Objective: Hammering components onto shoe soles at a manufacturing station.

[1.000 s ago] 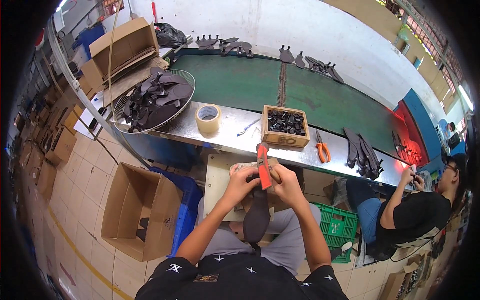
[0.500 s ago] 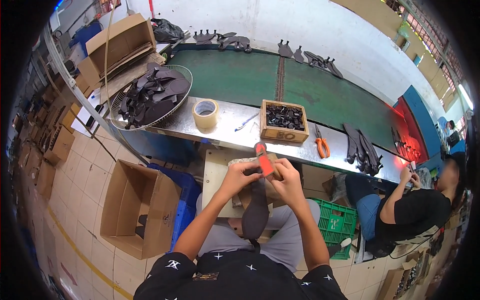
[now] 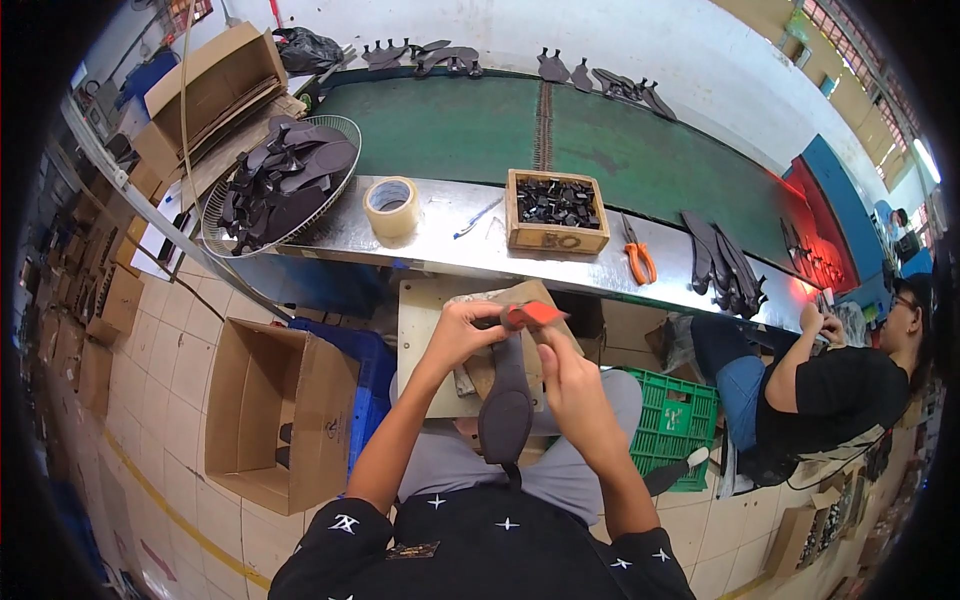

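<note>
A dark grey shoe sole hangs over my lap, its wide end toward me. Fingers of my left hand are closed on its narrow far end. Close above that end is a red-orange hammer-like tool, seen foreshortened, so its exact kind is unclear. My right hand is closed below the tool with the thumb up; the grip itself is mostly hidden. Beneath the hands, a brown block lies on a pale work stand.
The metal ledge holds a wire basket of dark soles, a tape roll, a wooden box of small black parts and orange-handled pliers. A carton stands left, a green crate right. A co-worker sits at right.
The red-orange tool has turned from pointing along the sole to lying crosswise over its far end. My right hand has moved slightly toward me and away from the left hand.
</note>
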The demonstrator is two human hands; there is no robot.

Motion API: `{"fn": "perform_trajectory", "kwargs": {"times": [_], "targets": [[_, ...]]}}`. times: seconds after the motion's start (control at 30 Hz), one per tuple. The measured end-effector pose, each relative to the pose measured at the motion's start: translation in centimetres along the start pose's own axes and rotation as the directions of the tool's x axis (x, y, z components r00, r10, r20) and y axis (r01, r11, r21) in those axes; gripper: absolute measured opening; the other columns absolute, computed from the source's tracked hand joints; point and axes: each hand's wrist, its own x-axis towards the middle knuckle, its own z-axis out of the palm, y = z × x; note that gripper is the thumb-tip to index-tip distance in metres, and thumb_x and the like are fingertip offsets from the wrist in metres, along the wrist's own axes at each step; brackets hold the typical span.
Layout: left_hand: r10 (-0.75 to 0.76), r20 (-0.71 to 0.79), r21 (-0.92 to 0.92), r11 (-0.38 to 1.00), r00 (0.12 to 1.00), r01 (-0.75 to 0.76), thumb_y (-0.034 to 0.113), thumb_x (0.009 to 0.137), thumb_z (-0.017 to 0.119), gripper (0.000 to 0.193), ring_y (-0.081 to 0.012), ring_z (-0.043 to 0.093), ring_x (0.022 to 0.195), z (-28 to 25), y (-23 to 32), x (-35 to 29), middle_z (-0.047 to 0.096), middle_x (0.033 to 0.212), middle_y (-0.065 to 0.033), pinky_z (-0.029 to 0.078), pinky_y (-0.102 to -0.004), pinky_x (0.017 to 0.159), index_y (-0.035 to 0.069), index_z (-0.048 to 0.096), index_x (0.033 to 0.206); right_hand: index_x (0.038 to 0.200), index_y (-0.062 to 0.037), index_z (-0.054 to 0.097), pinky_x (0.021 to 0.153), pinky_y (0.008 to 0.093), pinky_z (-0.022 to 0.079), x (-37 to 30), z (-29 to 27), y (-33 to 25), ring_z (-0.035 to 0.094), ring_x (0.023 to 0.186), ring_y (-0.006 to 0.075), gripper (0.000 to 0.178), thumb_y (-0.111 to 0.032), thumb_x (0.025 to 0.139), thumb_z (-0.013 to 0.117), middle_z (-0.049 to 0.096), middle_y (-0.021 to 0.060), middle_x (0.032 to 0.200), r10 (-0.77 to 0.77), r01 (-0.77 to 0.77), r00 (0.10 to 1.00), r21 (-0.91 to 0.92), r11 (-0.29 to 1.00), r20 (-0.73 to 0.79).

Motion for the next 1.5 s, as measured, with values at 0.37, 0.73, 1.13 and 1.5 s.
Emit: {"fn": "perform_trajectory", "kwargs": {"times": [0.37, 0.73, 1.13, 1.5], "targets": [[-0.053, 0.038, 0.035, 0.998, 0.998, 0.051, 0.014, 0.076, 0.081, 0.038, -0.0126, 0.069, 0.083, -0.5, -1.0, -0.7, 0.074, 0.094, -0.0087, 0.053, -0.0276, 0.075, 0.000, 0.071, 0.111, 0.124, 0.0034, 0.052, 0.076, 0.0491, 0.051, 0.4, -0.4, -1.2, 0.062, 0.090, 0.0478, 0.028, -0.013, 0.102, 0.049, 0.063, 0.0291, 0.101, -0.048, 0.049, 0.998, -0.020, 0.999, 0.029], [-0.018, 0.130, 0.616, 0.785, 0.991, -0.066, 0.048, 0.075, 0.079, 0.125, -0.0273, 0.040, 0.141, -1.1, -1.0, -1.3, 0.062, 0.135, -0.0002, 0.010, -0.0546, 0.119, 0.001, -0.004, 0.156, 0.106, 0.0051, 0.055, 0.073, 0.0497, 0.053, 0.6, 0.0, 2.3, 0.062, 0.088, 0.0447, 0.020, -0.003, 0.088, 0.056, 0.063, 0.0254, 0.105, 0.182, -0.167, 0.977, -0.132, 0.977, 0.108], [0.037, 0.104, 0.695, 0.713, 0.994, -0.099, 0.042, 0.081, 0.074, 0.046, -0.0243, 0.044, 0.139, -0.1, 0.0, -1.9, 0.065, 0.129, -0.0002, 0.002, -0.0633, 0.117, 0.025, 0.070, 0.123, 0.115, 0.0024, 0.051, 0.060, 0.0532, 0.048, 0.1, -1.2, 1.9, 0.061, 0.075, 0.0500, 0.021, -0.015, 0.102, 0.048, 0.061, 0.0297, 0.079, 0.051, -0.038, 0.996, -0.179, 0.983, 0.068], [-0.027, 0.349, -0.257, 0.958, 0.937, 0.124, 0.018, 0.095, 0.066, 0.023, -0.0111, 0.063, 0.079, 0.8, 10.0, -8.7, 0.051, 0.072, -0.0050, 0.046, -0.0309, 0.067, -0.002, 0.072, 0.102, 0.126, -0.0055, 0.061, 0.069, 0.0457, 0.049, 1.7, 1.4, 6.3, 0.063, 0.080, 0.0339, 0.038, -0.021, 0.093, 0.064, 0.063, 0.0116, 0.103, -0.221, 0.326, 0.940, -0.488, 0.810, 0.261]]}}
